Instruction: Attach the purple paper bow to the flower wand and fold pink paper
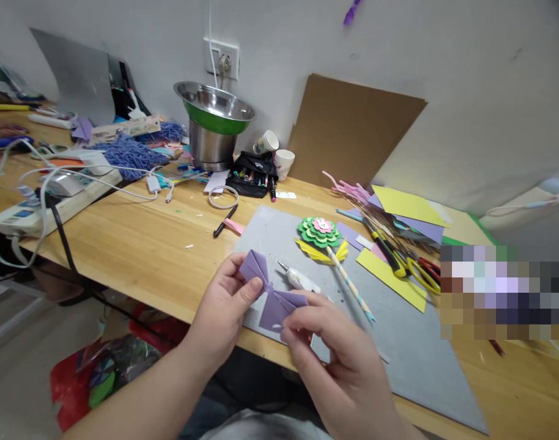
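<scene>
Both hands held a folded purple paper bow [271,292] over the near edge of the grey cutting mat [412,354]. Left hand [224,308] pinched its left wing, thumb on top; right hand [341,360] fingers closed on its right wing. White glue pen [301,279] lay just beyond, green paper flower on striped stick [320,232] farther.

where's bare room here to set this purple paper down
Bare wood lies between the power strip and the grey mat, below the black pen. The mat's near right part is free. Crowded around the scissors and the steel bowl.
</scene>
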{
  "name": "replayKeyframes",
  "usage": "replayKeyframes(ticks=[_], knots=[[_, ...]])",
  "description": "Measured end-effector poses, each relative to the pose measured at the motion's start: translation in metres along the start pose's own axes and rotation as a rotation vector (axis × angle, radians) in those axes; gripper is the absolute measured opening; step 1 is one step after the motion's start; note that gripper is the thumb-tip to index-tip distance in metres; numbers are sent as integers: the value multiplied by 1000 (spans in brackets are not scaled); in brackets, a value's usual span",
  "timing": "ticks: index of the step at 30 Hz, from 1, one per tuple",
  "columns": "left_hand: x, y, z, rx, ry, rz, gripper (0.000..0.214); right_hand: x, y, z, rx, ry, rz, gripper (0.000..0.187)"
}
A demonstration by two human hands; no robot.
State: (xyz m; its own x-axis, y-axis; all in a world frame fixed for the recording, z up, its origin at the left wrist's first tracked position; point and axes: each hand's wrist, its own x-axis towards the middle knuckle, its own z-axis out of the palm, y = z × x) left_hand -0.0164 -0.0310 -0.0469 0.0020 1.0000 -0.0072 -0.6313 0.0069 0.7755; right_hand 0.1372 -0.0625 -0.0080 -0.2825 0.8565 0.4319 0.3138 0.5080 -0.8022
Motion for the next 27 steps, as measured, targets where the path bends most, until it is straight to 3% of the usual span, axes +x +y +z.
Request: replayKeyframes(ticks=[4, 7, 11, 14, 22, 27], knots=[[11, -2, 0, -209, -148, -246, 26, -4, -10, -14, 202, -111, 35, 20], [12, -8, 4, -333, -207, -408, 21, 1, -13, -25, 301, -45, 179, 11], [7, -15, 16, -410, -237, -553, 17, 15, -8, -29, 307, -63, 355, 13], [3, -17, 26, -415, -232, -622, 22, 23, -4, -32, 215, -112, 351, 11], [3, -20, 36, -390, -237, -623, 17, 22, -7, -38, 28, -128, 170, 11], [4, -23, 37, -402, -247, -550, 19, 22, -5, -35, 199, -121, 335, 15]])
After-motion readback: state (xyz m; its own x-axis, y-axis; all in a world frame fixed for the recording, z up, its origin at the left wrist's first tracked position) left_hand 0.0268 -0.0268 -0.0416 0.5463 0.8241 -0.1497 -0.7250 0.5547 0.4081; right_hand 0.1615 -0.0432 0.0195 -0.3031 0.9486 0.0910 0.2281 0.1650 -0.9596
